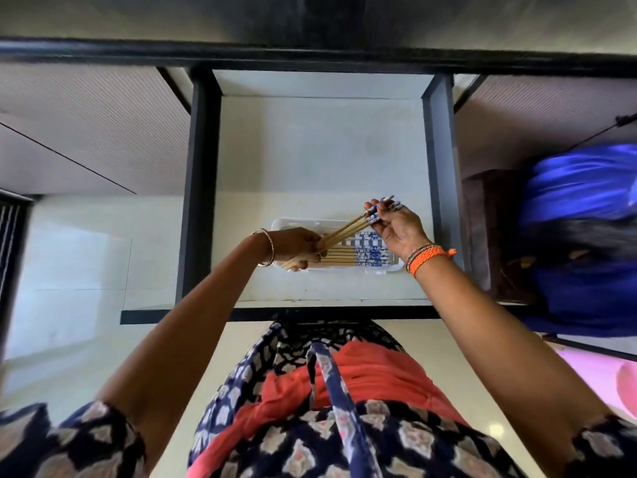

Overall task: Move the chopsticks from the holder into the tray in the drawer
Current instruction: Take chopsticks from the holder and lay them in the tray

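An open drawer (320, 150) with a pale floor holds a clear plastic tray (296, 223) near its front. Several wooden chopsticks with blue-and-white patterned tops (370, 251) lie side by side in the tray. A bundle of chopsticks (348, 227) slants over the tray, held at both ends. My left hand (296, 246) grips the plain wooden tips at the tray's left end. My right hand (396, 225) pinches the patterned tops, raised above the tray's right end. The holder is out of view.
Black drawer sides (198, 188) and a dark front rail (310, 313) frame the drawer. A dark counter edge (310, 53) runs across the top. A person in blue (586, 236) is at the right. Pale floor (79, 263) lies at the left.
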### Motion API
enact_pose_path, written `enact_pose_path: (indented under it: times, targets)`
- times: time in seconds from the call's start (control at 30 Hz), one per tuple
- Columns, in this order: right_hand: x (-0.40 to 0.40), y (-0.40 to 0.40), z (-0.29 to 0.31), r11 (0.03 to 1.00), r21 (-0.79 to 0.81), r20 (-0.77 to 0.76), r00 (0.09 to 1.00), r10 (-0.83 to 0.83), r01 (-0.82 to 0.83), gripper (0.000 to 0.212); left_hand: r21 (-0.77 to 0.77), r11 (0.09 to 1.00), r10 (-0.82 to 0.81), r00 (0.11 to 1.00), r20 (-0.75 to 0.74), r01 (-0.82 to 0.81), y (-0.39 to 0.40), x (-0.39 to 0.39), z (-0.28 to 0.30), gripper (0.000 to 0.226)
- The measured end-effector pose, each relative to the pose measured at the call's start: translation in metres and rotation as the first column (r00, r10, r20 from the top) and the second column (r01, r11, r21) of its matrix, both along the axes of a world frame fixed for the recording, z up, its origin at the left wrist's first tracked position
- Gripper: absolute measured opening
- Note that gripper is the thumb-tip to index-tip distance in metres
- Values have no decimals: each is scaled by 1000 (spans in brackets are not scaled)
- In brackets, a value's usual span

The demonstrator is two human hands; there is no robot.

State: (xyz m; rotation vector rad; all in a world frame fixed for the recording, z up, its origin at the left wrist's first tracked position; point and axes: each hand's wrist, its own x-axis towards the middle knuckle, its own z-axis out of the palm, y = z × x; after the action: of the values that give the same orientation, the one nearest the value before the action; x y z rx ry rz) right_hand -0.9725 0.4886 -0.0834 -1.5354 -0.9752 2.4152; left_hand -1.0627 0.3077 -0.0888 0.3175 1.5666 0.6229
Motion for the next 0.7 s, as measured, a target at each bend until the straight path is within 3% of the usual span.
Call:
enact_pose_path:
  times: [0.07,0.1,0.13,0.17,0.23,0.27,0.3,0.37,0.43,0.47,0.53,0.6,0.63,0.7]
  targets:
    - [7,-6,-2,980,178,137,988,67,-92,14,-30,995,-93,991,-97,90,-1,-2,-1,33]
    - [12,-8,-4,896,370,280,949,146,-247,31,-38,992,-129,981,-146,125,-1,-5,-1,33]
    - [16,-11,-7,682,560,457,862,219,-470,50,-43,987,-161,970,-183,156,0,-8,0,33]
    - [20,-13,-9,348,670,615,753,235,-656,60,-40,982,-187,962,-198,182,3,-12,1,33]
    - [24,-25,-9,-322,629,774,612,166,-708,59,-31,967,-255,946,-202,254,9,-18,8,30]
    - [22,-31,-8,-522,556,819,532,214,-647,55,-26,956,-291,935,-202,292,12,-21,11,25]
    - [20,-37,-9,-624,525,847,426,319,-579,50,-30,943,-329,920,-212,330,13,-23,13,21]
    - [15,-45,-11,-665,534,839,231,492,-522,45,-65,924,-381,892,-242,377,13,-27,16,23]
    - [11,-44,-15,-681,535,833,179,523,-500,45,-90,926,-374,860,-347,367,6,-29,13,25]
    - [9,-43,-17,-671,534,831,173,529,-514,44,-92,942,-328,819,-471,324,2,-29,11,26]
    - [8,-41,-23,-622,504,826,124,551,-599,43,8,995,-64,694,-717,100,-10,-30,6,28]
    - [10,-39,-33,-633,443,836,37,548,-634,44,164,972,233,589,-774,-169,-25,-32,1,31]
    - [9,-39,-36,-649,419,839,-2,544,-635,44,169,955,284,573,-769,-245,-34,-32,-2,32]
    - [6,-39,-42,-669,390,844,-45,535,-633,45,66,956,243,642,-727,-287,-45,-28,-10,30]
